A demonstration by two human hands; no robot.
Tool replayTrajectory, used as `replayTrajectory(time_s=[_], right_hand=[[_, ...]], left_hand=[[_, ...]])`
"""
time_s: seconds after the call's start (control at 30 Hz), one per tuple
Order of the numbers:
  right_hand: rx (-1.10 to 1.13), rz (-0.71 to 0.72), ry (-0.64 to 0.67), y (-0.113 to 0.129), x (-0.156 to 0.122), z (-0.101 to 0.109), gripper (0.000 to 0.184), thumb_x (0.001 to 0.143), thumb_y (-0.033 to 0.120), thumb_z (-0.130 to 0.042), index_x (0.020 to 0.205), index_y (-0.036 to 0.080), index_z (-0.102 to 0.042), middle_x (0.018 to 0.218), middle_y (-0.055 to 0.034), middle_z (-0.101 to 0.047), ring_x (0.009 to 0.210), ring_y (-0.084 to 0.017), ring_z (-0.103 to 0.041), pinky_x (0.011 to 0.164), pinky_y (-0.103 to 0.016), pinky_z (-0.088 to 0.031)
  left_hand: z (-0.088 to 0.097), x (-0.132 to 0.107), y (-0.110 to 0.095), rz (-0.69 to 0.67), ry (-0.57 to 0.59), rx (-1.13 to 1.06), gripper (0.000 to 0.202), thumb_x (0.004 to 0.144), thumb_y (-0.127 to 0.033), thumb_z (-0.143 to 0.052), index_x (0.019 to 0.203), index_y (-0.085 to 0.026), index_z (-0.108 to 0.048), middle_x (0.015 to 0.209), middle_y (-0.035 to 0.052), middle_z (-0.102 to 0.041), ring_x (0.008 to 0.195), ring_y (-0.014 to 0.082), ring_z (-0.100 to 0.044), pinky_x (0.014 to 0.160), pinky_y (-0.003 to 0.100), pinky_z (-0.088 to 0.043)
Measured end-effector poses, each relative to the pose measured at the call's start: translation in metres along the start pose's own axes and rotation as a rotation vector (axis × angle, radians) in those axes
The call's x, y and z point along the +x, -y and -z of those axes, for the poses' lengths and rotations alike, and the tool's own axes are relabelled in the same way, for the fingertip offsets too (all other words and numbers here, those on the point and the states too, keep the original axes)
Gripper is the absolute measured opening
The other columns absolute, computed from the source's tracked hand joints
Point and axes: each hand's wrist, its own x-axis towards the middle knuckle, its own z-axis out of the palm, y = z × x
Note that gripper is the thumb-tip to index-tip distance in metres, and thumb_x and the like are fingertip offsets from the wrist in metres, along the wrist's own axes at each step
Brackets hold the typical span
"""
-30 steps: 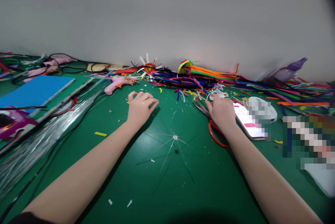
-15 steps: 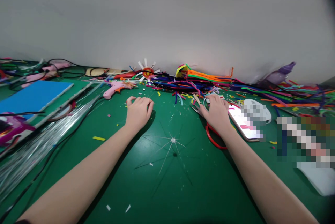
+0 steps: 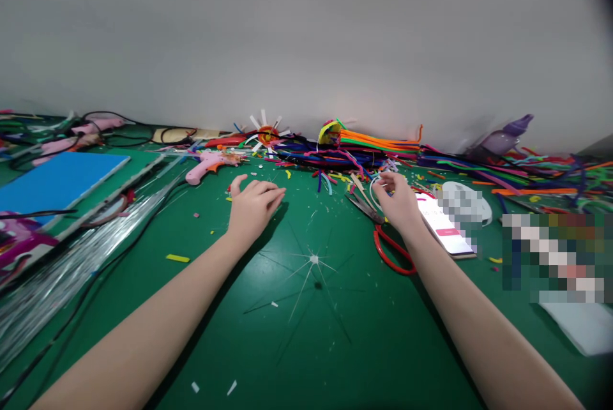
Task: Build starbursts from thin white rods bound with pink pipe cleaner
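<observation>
My left hand [image 3: 255, 209] rests palm down over the green table, its fingers loosely bent and apart, holding nothing. My right hand [image 3: 396, 200] has thumb and fingers pinched together at a thin white ring [image 3: 371, 191]. Red-handled scissors [image 3: 387, 253] lie just beneath that hand, blades pointing to the upper left, part of a handle hidden by the wrist. Between my forearms sits a small white blob with thin clear strands spreading from it like a star [image 3: 314, 260].
A pink glue gun [image 3: 205, 166] lies beyond my left hand, its black cord running down beside clear strips [image 3: 110, 231]. Colourful pipe cleaners [image 3: 378, 138] line the wall. A lit phone [image 3: 445, 226] and a white roll [image 3: 465, 201] are at right; a blue board [image 3: 62, 180] is at left.
My right hand has turned and lifted slightly, fingers now pinched at the white ring, showing more of the scissors. My left hand has shifted only a little. The view has moved slightly.
</observation>
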Motion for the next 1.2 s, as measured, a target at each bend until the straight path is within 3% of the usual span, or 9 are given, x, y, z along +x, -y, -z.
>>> replayTrajectory(time_s=[0.3,0.57,0.67,0.8,0.9,1.07,1.2], right_hand=[[0.122,-0.037,-0.001,-0.001,0.01,0.015,0.035,0.078,0.038,-0.054,0.105,0.015,-0.058,0.095,-0.0102,-0.068,0.079,-0.02,-0.063,0.072,-0.035,-0.051],[0.196,-0.049,-0.077,-0.014,0.03,0.058,0.026,0.079,0.032,-0.049,0.095,0.018,-0.063,0.082,-0.008,-0.069,0.07,-0.019,-0.064,0.065,-0.032,-0.051],[0.037,-0.038,-0.082,-0.02,0.033,0.073,0.026,0.079,0.035,-0.05,0.091,0.018,-0.066,0.079,-0.0074,-0.07,0.069,-0.02,-0.064,0.064,-0.032,-0.05],[-0.271,0.033,0.013,-0.024,0.032,0.084,0.021,0.075,0.035,-0.057,0.084,0.02,-0.07,0.078,-0.0046,-0.071,0.074,-0.02,-0.064,0.067,-0.031,-0.046],[-0.378,0.063,0.062,-0.027,0.031,0.089,0.019,0.075,0.033,-0.057,0.083,0.022,-0.07,0.078,-0.003,-0.07,0.075,-0.02,-0.064,0.066,-0.03,-0.044],[-0.6,0.075,0.206,-0.036,0.03,0.089,0.02,0.073,0.039,-0.061,0.082,0.025,-0.071,0.08,-0.0023,-0.071,0.071,-0.021,-0.063,0.059,-0.03,-0.041],[-0.805,0.035,0.304,-0.043,0.027,0.079,0.018,0.069,0.036,-0.063,0.081,0.026,-0.073,0.077,-0.0054,-0.07,0.072,-0.024,-0.063,0.061,-0.033,-0.041]], left_hand=[[0.003,0.001,-0.001,0.03,-0.036,-0.072,0.014,0.085,-0.029,-0.06,0.072,-0.024,-0.062,0.087,-0.0026,-0.072,0.082,0.0176,-0.064,0.1,0.047,-0.023],[0.003,0.001,-0.005,0.045,-0.035,-0.043,0.016,0.086,-0.023,-0.055,0.07,-0.023,-0.057,0.08,-0.004,-0.072,0.074,0.0154,-0.063,0.097,0.044,-0.026],[0.003,0.0,-0.003,0.034,-0.045,-0.025,0.015,0.087,-0.025,-0.056,0.072,-0.023,-0.058,0.079,-0.004,-0.071,0.074,0.0157,-0.062,0.097,0.044,-0.026],[0.003,0.0,-0.002,0.04,-0.059,0.001,0.007,0.085,-0.028,-0.06,0.078,-0.025,-0.06,0.074,-0.0028,-0.069,0.069,0.016,-0.061,0.094,0.043,-0.028],[0.002,0.0,-0.001,0.038,-0.072,0.014,0.004,0.083,-0.028,-0.062,0.081,-0.026,-0.061,0.074,-0.0024,-0.07,0.069,0.0167,-0.061,0.093,0.043,-0.03],[0.001,0.0,0.0,0.026,-0.069,-0.008,0.006,0.081,-0.032,-0.066,0.084,-0.027,-0.064,0.072,-0.0029,-0.071,0.066,0.0162,-0.062,0.095,0.045,-0.03],[0.0,-0.001,0.002,-0.019,-0.058,-0.044,0.006,0.084,-0.031,-0.062,0.085,-0.029,-0.067,0.074,-0.0026,-0.073,0.064,0.0157,-0.065,0.1,0.047,-0.03]])
